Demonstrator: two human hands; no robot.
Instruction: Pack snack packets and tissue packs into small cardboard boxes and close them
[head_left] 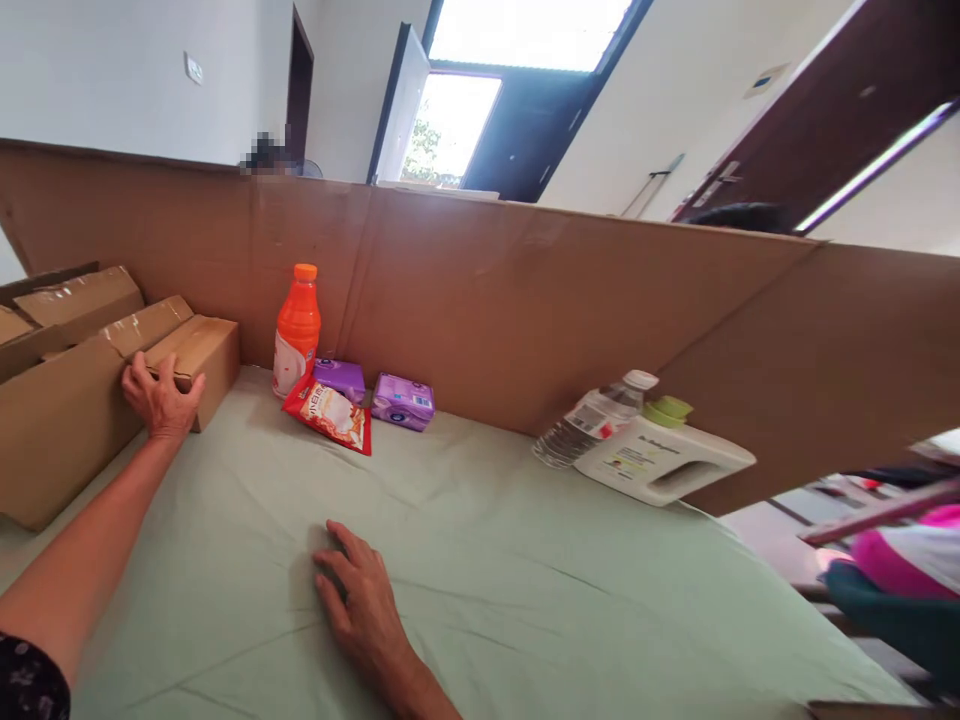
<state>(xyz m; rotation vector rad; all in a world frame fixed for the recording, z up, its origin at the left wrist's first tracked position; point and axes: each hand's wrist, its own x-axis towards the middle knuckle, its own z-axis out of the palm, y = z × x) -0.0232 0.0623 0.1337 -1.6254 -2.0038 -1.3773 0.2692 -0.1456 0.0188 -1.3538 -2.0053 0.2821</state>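
My left hand (pixel 159 396) reaches to the left and grips the corner of a flap of an open cardboard box (pixel 52 420) at the table's left edge. Its fingers curl over the flap edge. My right hand (pixel 360 595) lies flat on the pale green cloth (pixel 525 600) in the near middle, fingers stretched out, holding nothing. Beyond it stand an orange drink bottle (pixel 297 328), a red snack packet (pixel 330 413) and two purple packs (pixel 403 401).
A clear water bottle (pixel 592 420) and a white detergent jug with a green cap (pixel 660 457) lie on their sides at the right. A tall cardboard wall (pixel 562 300) rings the back and right. Behind it are an open door and someone's head.
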